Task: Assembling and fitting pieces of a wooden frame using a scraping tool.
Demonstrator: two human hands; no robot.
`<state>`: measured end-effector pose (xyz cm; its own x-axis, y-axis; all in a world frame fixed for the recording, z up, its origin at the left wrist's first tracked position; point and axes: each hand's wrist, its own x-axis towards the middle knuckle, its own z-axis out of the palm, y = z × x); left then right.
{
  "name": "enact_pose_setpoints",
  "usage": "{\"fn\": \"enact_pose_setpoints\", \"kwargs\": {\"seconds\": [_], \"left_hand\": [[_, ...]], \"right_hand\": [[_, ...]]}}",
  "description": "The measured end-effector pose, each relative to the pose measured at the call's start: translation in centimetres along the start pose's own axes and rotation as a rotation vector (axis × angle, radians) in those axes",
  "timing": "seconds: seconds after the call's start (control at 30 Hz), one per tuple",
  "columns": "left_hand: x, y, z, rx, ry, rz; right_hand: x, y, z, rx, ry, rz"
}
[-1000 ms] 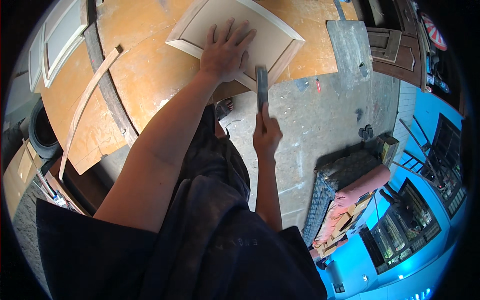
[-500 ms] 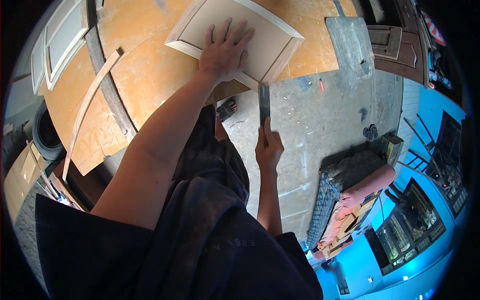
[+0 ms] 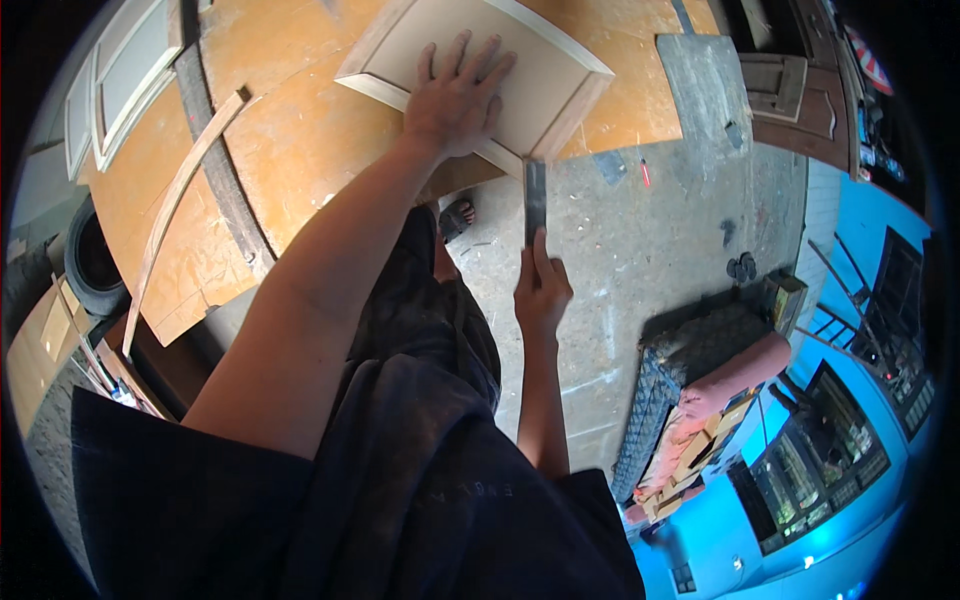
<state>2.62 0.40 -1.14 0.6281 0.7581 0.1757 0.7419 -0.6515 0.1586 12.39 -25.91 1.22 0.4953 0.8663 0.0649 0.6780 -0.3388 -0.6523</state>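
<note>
A pale framed wooden panel (image 3: 550, 80) lies on the orange-brown worktop (image 3: 290, 140), its near corner jutting past the edge. My left hand (image 3: 455, 110) rests flat on it with fingers spread, partly over the near frame strip. In my right hand (image 3: 542, 290) is a flat dark file (image 3: 536, 195), gripped at its near end. The file points away from me, and its far end meets the panel's near corner. How the file's face sits against the wood is hard to make out.
A curved wooden strip (image 3: 175, 205) and a dark board (image 3: 220, 160) lie on the left of the worktop. White-framed panels (image 3: 135, 75) stand at far left, above a tyre (image 3: 95, 260). A red-handled tool (image 3: 645, 172) lies right of the worktop; a sofa (image 3: 700, 390) stands at right.
The file has slid slightly forward along the panel's corner with my right hand. My left hand keeps its place on the panel. The whole view has shifted a little.
</note>
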Motion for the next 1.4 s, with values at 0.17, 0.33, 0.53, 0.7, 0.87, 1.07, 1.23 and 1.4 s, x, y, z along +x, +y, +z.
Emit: {"fn": "enact_pose_setpoints", "kwargs": {"seconds": [0.17,0.33,0.53,0.7,0.87,1.07,1.23,1.4], "left_hand": [[0.0,0.6,-0.2,0.026,-0.018,0.007],[-0.1,-0.2,0.2,0.020,0.000,0.012],[0.1,0.4,-0.1,0.040,-0.019,0.011],[0.0,0.4,0.3,0.046,-0.008,0.022],[-0.3,0.0,0.1,-0.013,0.030,-0.006],[0.0,0.4,0.2,0.027,0.019,0.015],[0.1,0.6,0.1,0.022,0.038,0.014],[-0.4,-0.1,-0.6,0.027,0.033,-0.011]], "right_hand": [[5.6,-0.5,2.1,0.027,0.042,-0.064],[6.6,-1.0,2.4,0.008,0.044,-0.106],[-1.7,1.3,-1.9,-0.014,-0.079,-0.004],[7.4,-0.4,2.1,0.010,0.016,-0.090],[5.5,-0.7,2.1,0.026,0.039,-0.104],[0.0,0.3,-1.0,-0.030,-0.046,0.004],[9.7,-0.9,2.3,-0.010,-0.009,-0.101],[2.9,0.2,0.3,-0.052,-0.077,-0.078]]}}
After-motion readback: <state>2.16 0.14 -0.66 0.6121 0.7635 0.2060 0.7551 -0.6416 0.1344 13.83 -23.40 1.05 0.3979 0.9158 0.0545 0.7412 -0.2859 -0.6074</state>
